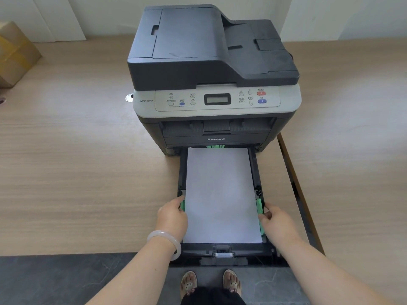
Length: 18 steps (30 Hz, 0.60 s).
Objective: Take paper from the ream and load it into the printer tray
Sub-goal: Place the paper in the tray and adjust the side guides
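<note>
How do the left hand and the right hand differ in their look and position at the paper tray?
The left hand has a pale bangle on its wrist; the right hand has a bare wrist. The left hand is at the green guide on the tray's left side, which it mostly hides; the right hand is at the right green guide, which shows more. Both hands flank the white paper in the open tray.

My arms are bare to the elbow, with no sleeves in view. On my left wrist sits a smooth, pale, milky bangle (pixel 164 243), thick and rounded. My hands carry no rings that show. Below, dark clothing (pixel 212 297) covers my legs, and my feet wear open sandals (pixel 188 285), each topped with a small light-coloured ornament, toes showing.
</note>
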Available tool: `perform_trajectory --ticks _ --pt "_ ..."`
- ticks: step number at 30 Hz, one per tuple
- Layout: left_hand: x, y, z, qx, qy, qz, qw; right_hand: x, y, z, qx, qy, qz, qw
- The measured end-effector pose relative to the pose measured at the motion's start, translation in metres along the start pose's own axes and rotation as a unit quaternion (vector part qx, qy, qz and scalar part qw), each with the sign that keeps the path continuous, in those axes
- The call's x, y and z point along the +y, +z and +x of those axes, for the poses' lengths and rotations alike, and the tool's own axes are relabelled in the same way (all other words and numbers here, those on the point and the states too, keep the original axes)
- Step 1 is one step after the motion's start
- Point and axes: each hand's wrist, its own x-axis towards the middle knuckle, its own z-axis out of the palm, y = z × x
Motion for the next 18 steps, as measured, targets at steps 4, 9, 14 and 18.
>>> perform_trajectory --ticks 4,9,14,18 --pt "-0.013 -0.003 -0.003 0.025 -0.004 0.053 0.998 0.000 0.001 0.001 0.011 0.003 0.000 1.000" --pt "-0.022 0.007 -0.008 0.033 -0.008 0.021 0.999 0.002 0.005 0.001 0.027 0.001 0.015 1.000" --pt "-0.025 0.016 -0.014 0.020 -0.002 -0.051 0.998 0.004 0.015 -0.003 0.062 0.003 0.035 0.997" --pt "-0.027 0.014 -0.002 0.021 -0.012 -0.031 0.999 0.005 0.022 -0.006 0.086 0.006 0.007 0.996"
